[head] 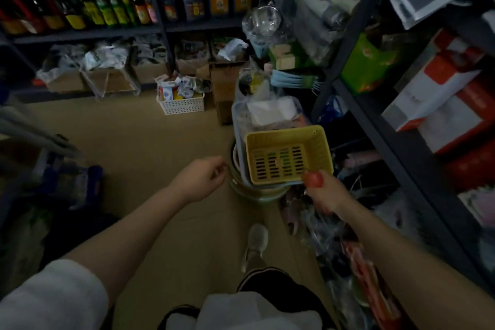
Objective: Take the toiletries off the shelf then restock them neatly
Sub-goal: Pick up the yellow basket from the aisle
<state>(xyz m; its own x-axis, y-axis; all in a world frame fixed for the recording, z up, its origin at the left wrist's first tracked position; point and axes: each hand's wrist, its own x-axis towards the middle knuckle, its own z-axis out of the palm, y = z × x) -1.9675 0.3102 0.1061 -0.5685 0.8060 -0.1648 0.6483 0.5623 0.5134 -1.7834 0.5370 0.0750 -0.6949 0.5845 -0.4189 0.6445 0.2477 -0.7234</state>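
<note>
An empty yellow slotted basket (288,154) sits on a grey bin (238,126) stacked on round tubs (257,191) by the right-hand shelf. My right hand (325,193) grips a small red object (314,179) at the basket's near right corner. My left hand (203,177) hovers left of the tubs with its fingers loosely curled and nothing in it. The dark shelf unit (380,139) on the right holds boxes, bottles and packets. A white basket (180,104) full of small packets stands on the floor further back.
Cardboard boxes (107,80) of goods line the floor under the back shelves of bottles (107,11). A brown carton (223,94) stands behind the grey bin. Bagged goods crowd the floor at right (334,236) and left (67,179). My shoe (257,242) is on tan floor.
</note>
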